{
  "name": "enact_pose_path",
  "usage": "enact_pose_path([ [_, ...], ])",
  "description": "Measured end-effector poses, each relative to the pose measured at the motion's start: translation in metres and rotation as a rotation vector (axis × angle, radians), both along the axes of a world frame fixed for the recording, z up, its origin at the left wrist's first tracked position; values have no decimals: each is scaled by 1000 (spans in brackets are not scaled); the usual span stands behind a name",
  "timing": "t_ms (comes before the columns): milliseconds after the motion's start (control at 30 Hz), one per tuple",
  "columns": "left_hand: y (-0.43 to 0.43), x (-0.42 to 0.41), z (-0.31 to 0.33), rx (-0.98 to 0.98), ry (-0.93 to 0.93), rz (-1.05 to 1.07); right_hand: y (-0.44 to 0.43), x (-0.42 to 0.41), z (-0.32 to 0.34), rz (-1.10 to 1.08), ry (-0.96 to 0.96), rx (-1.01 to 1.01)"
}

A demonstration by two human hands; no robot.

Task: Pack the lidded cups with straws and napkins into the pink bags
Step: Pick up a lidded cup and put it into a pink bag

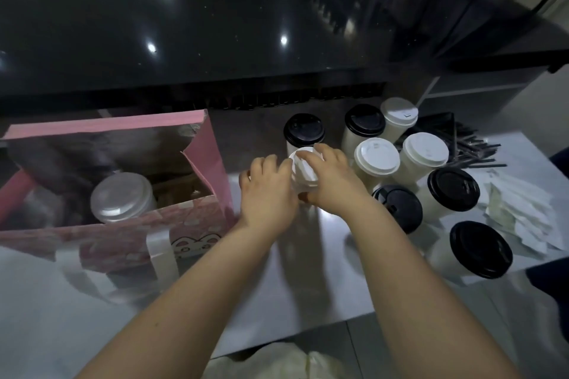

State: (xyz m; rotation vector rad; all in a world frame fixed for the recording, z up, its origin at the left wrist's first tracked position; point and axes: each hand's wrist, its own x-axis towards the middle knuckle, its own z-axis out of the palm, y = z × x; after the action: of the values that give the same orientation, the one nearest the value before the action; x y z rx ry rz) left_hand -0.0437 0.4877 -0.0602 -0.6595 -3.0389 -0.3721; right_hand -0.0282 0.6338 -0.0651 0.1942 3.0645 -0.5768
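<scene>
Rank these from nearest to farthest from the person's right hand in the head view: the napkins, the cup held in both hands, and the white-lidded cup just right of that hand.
1. held cup: under the right hand, touching it.
2. white-lidded cup: just to the right of the hand.
3. napkins: far out on the right side.

Held cup (303, 168) on table (308, 286), between both hands; left hand (268, 191) grips its left side, right hand (331, 178) curls over lid; bag (123, 234) upright just left of grip; bagged cup (121, 197) inside bag, toward its near wall; rear cup (304, 131) directly behind grip, close; cup cluster (377, 157) right of grip, running from behind it round to nearer side; straws (471, 148) behind-right, past cluster; napkins (520, 212) far right of grip, beyond cluster; raised counter (215, 34) behind all.
</scene>
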Motion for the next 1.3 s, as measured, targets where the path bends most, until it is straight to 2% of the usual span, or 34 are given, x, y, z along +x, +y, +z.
enact_pose_path([
  [200,3,1,7,44,-52,48,-3,7,-6,-34,119,-88],
  [400,0,24,40,224,-6,65,5,38,13,9,274,-102],
  [533,-11,51,77,404,222,3,15,54,42,99,389,-140],
  [600,-19,53,92,341,297,-5,14,56,56,132,439,-134],
  [900,-88,63,127,166,234,177,-32,58,123,155,566,-244],
  [1100,-174,53,129,284,232,225,-76,55,164,192,682,-219],
  [1300,-233,11,124,249,161,136,-146,26,176,251,615,-298],
])
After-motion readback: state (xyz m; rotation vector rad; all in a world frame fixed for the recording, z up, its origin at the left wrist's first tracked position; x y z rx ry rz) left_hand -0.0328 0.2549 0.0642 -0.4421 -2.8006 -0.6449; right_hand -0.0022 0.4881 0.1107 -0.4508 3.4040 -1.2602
